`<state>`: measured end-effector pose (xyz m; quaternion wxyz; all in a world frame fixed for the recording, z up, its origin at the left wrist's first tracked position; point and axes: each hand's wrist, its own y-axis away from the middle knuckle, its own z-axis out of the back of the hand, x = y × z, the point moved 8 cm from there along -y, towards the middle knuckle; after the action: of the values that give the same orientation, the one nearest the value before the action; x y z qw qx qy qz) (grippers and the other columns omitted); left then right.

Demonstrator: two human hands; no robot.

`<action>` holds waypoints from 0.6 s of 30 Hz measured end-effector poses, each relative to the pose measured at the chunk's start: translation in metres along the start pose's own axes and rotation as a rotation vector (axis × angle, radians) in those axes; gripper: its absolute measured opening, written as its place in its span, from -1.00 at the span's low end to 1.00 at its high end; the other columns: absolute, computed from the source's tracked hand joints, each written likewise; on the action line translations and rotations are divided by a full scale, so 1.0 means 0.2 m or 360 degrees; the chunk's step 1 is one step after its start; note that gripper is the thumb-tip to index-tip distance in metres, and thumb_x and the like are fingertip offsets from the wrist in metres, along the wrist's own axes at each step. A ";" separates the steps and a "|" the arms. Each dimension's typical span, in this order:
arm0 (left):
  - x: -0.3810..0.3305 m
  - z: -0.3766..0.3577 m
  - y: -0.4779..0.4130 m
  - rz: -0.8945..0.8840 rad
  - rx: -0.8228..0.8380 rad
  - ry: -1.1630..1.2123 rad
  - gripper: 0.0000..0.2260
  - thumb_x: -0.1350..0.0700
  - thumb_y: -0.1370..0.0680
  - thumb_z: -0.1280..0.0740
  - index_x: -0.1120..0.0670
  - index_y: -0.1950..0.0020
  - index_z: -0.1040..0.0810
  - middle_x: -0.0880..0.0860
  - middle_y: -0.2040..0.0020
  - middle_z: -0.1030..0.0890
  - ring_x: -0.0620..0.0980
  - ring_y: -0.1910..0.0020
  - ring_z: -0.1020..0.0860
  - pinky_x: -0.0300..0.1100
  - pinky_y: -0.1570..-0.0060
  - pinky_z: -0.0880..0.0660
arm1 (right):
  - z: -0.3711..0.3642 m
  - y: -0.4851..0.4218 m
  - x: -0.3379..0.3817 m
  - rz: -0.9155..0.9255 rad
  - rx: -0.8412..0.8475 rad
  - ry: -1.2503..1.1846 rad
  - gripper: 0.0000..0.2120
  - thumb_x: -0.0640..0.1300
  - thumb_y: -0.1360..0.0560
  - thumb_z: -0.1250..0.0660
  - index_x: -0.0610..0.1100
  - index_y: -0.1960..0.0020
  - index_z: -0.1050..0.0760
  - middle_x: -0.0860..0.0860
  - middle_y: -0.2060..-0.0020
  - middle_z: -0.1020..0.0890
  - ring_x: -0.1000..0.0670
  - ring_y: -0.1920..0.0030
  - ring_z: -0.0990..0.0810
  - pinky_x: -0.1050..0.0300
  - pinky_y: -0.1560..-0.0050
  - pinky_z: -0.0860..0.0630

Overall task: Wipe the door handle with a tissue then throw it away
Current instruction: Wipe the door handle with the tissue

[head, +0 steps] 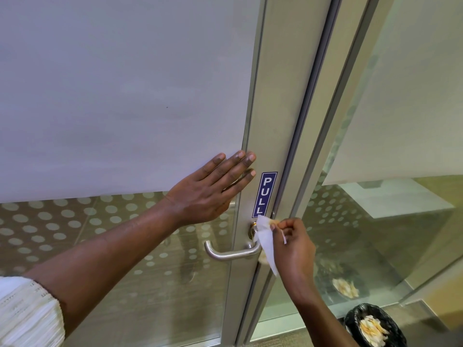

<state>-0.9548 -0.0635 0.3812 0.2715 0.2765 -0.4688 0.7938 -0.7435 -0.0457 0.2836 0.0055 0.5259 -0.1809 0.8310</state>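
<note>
A silver lever door handle (229, 254) sticks out to the left from the metal door frame, low in the middle of the view. My right hand (294, 249) pinches a white tissue (266, 242) and holds it against the handle's base and the lock above it. My left hand (213, 190) lies flat with fingers spread on the frosted glass door (120, 96), just above and left of the handle. A bin with a black liner (374, 326) stands on the floor at the bottom right, with crumpled tissues inside.
A blue PULL sticker (265, 194) runs down the door frame above the handle. A fixed glass panel (390, 171) to the right reflects the bin. The lower glass carries a dotted pattern.
</note>
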 end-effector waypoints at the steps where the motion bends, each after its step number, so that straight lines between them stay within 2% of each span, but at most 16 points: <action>1: 0.00 0.00 0.00 0.0002 0.0001 -0.0003 -0.35 0.04 -0.71 -0.22 0.20 -0.76 -0.10 0.26 -0.75 -0.05 0.23 -0.74 -0.04 0.15 -0.73 0.12 | 0.00 -0.01 0.02 0.0022 -0.0052 -0.0074 -0.92 -0.09 -0.55 -0.41 0.05 0.07 -0.52 0.15 0.24 -0.65 0.21 0.20 -0.62 0.43 0.29 -0.45; 3: -0.01 0.00 0.00 0.0000 0.0005 -0.0003 -0.35 0.04 -0.71 -0.23 0.20 -0.75 -0.11 0.26 -0.75 -0.06 0.23 -0.74 -0.05 0.15 -0.73 0.11 | -0.04 0.00 0.08 0.0117 -0.0013 -0.0118 -0.92 -0.10 -0.57 -0.38 0.06 -0.03 -0.58 0.18 0.13 -0.68 0.27 0.12 -0.62 0.45 0.17 -0.49; 5: 0.00 0.00 0.00 0.0001 0.0000 -0.0003 -0.35 0.03 -0.71 -0.23 0.20 -0.75 -0.12 0.26 -0.75 -0.07 0.23 -0.74 -0.06 0.15 -0.73 0.10 | -0.12 0.05 0.11 0.0284 0.0088 0.0025 -0.79 -0.17 -0.60 -0.32 -0.01 -0.19 -0.60 0.12 -0.06 -0.64 0.22 -0.04 -0.59 0.46 -0.03 -0.43; 7: 0.00 0.01 0.00 0.0001 -0.0005 -0.0012 -0.36 0.03 -0.71 -0.21 0.19 -0.75 -0.12 0.26 -0.75 -0.08 0.23 -0.74 -0.07 0.15 -0.73 0.09 | -0.19 0.09 0.11 0.0438 0.0167 0.0213 -0.71 -0.24 -0.61 -0.24 -0.10 -0.28 -0.58 0.03 -0.20 -0.59 0.12 -0.18 -0.54 0.37 -0.19 -0.38; 10: 0.00 0.01 0.00 -0.0001 -0.0004 -0.0027 -0.37 0.03 -0.72 -0.20 0.20 -0.75 -0.12 0.25 -0.75 -0.08 0.23 -0.74 -0.07 0.15 -0.73 0.08 | -0.24 0.11 0.11 0.0625 0.0262 0.0426 -0.64 -0.16 -0.59 -0.13 -0.15 -0.30 -0.57 -0.03 -0.25 -0.57 0.02 -0.25 -0.51 0.13 -0.27 -0.49; 13: 0.00 0.01 0.00 -0.0004 -0.0009 -0.0036 -0.38 0.03 -0.72 -0.19 0.20 -0.75 -0.13 0.26 -0.75 -0.09 0.23 -0.74 -0.08 0.15 -0.73 0.06 | -0.31 0.10 0.13 0.1003 0.0476 0.0708 -0.67 -0.27 -0.50 -0.39 -0.18 -0.26 -0.59 -0.06 -0.21 -0.58 -0.08 -0.27 -0.49 -0.01 -0.26 -0.54; 15: 0.00 0.01 0.00 -0.0007 -0.0013 -0.0026 -0.37 0.03 -0.72 -0.20 0.20 -0.75 -0.13 0.26 -0.74 -0.09 0.23 -0.74 -0.08 0.14 -0.72 0.05 | -0.32 0.06 0.12 0.1163 0.0561 0.0821 -0.69 -0.22 -0.49 -0.44 -0.15 -0.23 -0.61 -0.01 -0.19 -0.59 -0.04 -0.27 -0.49 0.08 -0.23 -0.54; 18: 0.00 0.02 0.00 -0.0004 -0.0011 -0.0008 -0.37 0.03 -0.72 -0.21 0.21 -0.75 -0.14 0.26 -0.74 -0.09 0.23 -0.74 -0.08 0.14 -0.72 0.05 | -0.24 -0.01 0.07 0.0878 0.0463 0.0540 -0.81 -0.19 -0.58 -0.32 -0.05 -0.16 -0.60 0.06 -0.11 -0.59 0.09 -0.12 -0.54 0.42 -0.07 -0.38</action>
<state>-0.9534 -0.0663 0.3826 0.2723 0.2782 -0.4719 0.7910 -0.7909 -0.0309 0.2782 -0.2641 0.3071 -0.1924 0.8938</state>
